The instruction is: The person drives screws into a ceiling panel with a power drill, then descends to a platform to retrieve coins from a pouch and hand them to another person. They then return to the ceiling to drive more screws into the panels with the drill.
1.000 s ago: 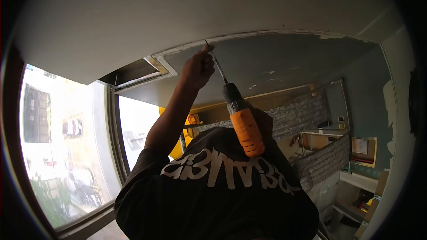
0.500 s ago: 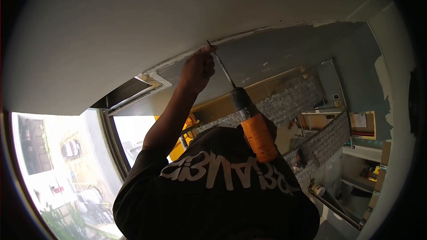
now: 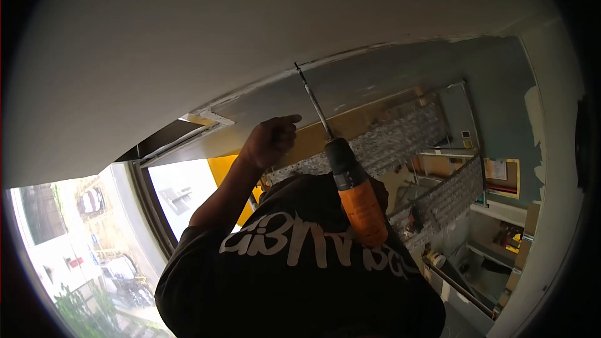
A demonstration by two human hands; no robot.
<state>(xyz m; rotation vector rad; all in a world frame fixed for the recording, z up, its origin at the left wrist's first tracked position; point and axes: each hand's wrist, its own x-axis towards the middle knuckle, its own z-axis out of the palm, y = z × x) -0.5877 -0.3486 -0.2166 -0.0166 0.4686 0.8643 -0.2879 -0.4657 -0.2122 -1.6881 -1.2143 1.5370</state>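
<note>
Head view: right hand [image 3: 379, 195] grips cordless drill [image 3: 362, 209], bit [image 3: 315, 101] 11 o'clock toward plastered seam [image 3: 347, 54]; left hand [image 3: 273, 141] curled, seemingly empty; likely lining-up, calls for steady aim.

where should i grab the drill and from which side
I'd take the drill by its thick orange body, coming from the shirt side: the thin bit points the opposite way. Any handle is hidden from view.

Looks matt on the orange-and-black plastic drill [image 3: 355, 189], at four o'clock, and black cloth shirt [image 3: 282, 300]; metallic on the thin grey bit [image 3: 317, 104].
</note>
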